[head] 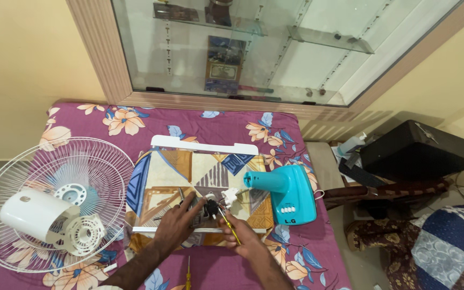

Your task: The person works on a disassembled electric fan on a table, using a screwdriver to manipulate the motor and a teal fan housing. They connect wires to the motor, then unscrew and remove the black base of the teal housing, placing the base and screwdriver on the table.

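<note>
My left hand [175, 224] presses down on a small dark motor part [209, 207] that lies on a patterned board [151, 188]. My right hand [245, 239] grips a yellow-handled screwdriver [228, 224], its tip pointing up-left at the dark part. A small white piece [230, 196] sits just right of the part. A turquoise fan base [288, 192] lies on the board's right side, its neck pointing left toward my hands.
A white fan grille [106, 156] with a white motor housing [30, 214] and a slotted white cover [84, 234] lies at left on the floral purple bedspread [232, 126]. Another yellow screwdriver [187, 276] lies near the front edge. A black case [417, 150] and clutter stand at right.
</note>
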